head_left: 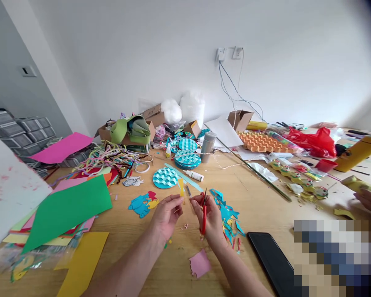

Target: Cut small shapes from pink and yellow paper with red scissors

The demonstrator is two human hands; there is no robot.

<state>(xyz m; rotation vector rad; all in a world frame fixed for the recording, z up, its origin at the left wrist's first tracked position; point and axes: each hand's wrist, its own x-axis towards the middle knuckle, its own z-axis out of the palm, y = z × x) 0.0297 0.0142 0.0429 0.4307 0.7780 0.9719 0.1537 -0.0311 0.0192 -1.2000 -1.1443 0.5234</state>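
Note:
My left hand (168,214) pinches a narrow yellow paper strip (181,187) that points up and away from me. In my right hand (212,218) is a pair of scissors (203,220) with red handles, its dark blades pointing up. A pen (188,191) lies on the table just beyond the hands. Left of my left hand sit blue paper fish cutouts (140,205), with a small red piece (151,195) and a yellow piece (153,203) beside them. Blue paper scraps (228,212) are strewn right of my right hand. A pink paper piece (200,263) with a scalloped edge lies nearer to me.
Coloured paper sheets (77,210) are piled at left. Teal scaled discs (165,178), a glue bottle (194,175) and a grey canister (208,147) stand ahead. A black phone (273,260) lies at right. At the far right, another person's hand (369,201) holds a yellowish piece.

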